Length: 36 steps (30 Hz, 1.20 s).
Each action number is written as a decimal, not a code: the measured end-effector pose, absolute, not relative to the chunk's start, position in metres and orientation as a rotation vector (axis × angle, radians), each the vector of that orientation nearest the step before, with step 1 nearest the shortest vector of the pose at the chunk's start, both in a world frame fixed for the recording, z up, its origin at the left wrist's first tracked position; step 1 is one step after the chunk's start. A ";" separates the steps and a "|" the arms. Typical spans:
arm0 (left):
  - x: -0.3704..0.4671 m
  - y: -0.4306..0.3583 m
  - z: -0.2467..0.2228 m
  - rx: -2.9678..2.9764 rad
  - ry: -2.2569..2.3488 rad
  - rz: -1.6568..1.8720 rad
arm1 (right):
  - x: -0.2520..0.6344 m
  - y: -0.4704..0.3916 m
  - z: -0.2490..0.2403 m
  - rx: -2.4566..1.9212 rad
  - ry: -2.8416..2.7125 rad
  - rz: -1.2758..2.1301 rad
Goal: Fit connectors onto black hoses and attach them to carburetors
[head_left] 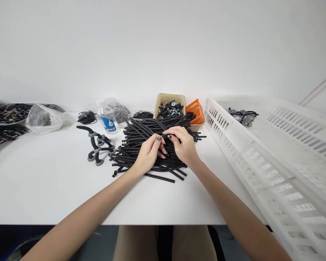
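Observation:
My left hand [149, 151] and my right hand [183, 145] meet above a big pile of black rubber tubes [141, 136]. Thumbs and fingertips are pinched together on both sides. Something small and dark seems to sit between them, but the fingers and dark nails hide what it is. Left of the pile, several short black tubes with grey round end pieces [98, 148] lie in a cluster. Behind the pile stands a cream bin [163, 97] holding black and grey parts, beside an orange slotted basket [198, 110].
A large white slotted crate [233, 152] fills the right side, with grey and black parts [243, 116] inside. Left of the bin are a clear bottle [108, 121], thin black cords [86, 117] and a plastic bag [42, 119]. A grey tray [57, 107] of small parts stands far left.

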State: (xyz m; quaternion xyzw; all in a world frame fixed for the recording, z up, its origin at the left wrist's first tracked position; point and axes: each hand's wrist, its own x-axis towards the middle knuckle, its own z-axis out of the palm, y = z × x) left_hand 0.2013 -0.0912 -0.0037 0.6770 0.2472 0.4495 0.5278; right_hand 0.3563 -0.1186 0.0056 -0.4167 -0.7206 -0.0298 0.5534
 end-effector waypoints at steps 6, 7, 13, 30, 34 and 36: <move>0.201 -0.089 -0.006 1.615 0.580 1.069 | 0.356 -0.119 0.005 -0.969 -1.728 -0.106; 0.201 -0.088 -0.006 1.612 0.592 1.079 | 0.356 -0.119 0.004 -0.974 -1.735 -0.119; 0.201 -0.086 -0.003 1.572 0.606 1.160 | 0.356 -0.121 0.005 -0.958 -1.769 -0.127; 0.201 -0.084 -0.004 1.416 0.553 1.311 | 0.345 -0.128 0.008 -0.967 -1.683 -0.121; 0.200 -0.082 -0.002 1.423 0.604 1.387 | 0.346 -0.127 0.007 -0.989 -1.647 -0.137; 0.199 -0.082 -0.002 1.428 0.624 1.400 | 0.347 -0.127 0.006 -0.992 -1.639 -0.135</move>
